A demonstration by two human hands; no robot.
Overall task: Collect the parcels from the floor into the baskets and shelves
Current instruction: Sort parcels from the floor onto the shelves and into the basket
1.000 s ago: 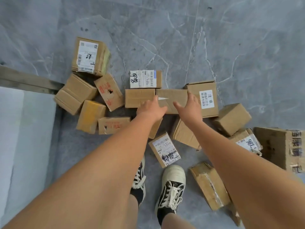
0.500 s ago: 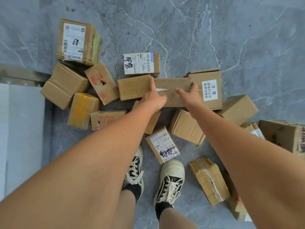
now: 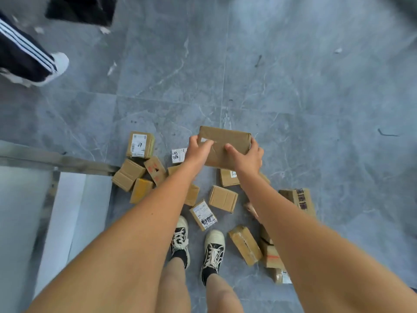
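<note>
The floor (image 3: 293,86) is smooth grey stone tile with pale veins and thin grout lines, filling the view from 9 o'clock round to 4 o'clock. At 8 o'clock a dull metal rail (image 3: 56,162) runs across it, edging a pale glossy panel (image 3: 67,211). At 10 o'clock stands another person's leg (image 3: 20,55) in black cloth with white stripes, ending in a white shoe, blurred.

Two bare forearms reach up from 6 o'clock toward the centre. Between them, at 6 o'clock, are two canvas shoes (image 3: 213,251) with pale toe caps and white laces.

The parcel (image 3: 225,141) is a flat oblong cardboard box, matte brown with a taped seam, held in the air just above centre, well clear of the floor. The left hand (image 3: 197,150) grips its left end, thumb on the near face and fingers curled over the top edge. The right hand (image 3: 248,157) grips its right end, thumb laid across the near face and fingers wrapped round the far side.

Below the hands, from 8 to 5 o'clock, small cardboard boxes (image 3: 223,198) lie scattered on the floor, some plain, some with white printed labels, one wrapped in glossy tape (image 3: 244,245).
</note>
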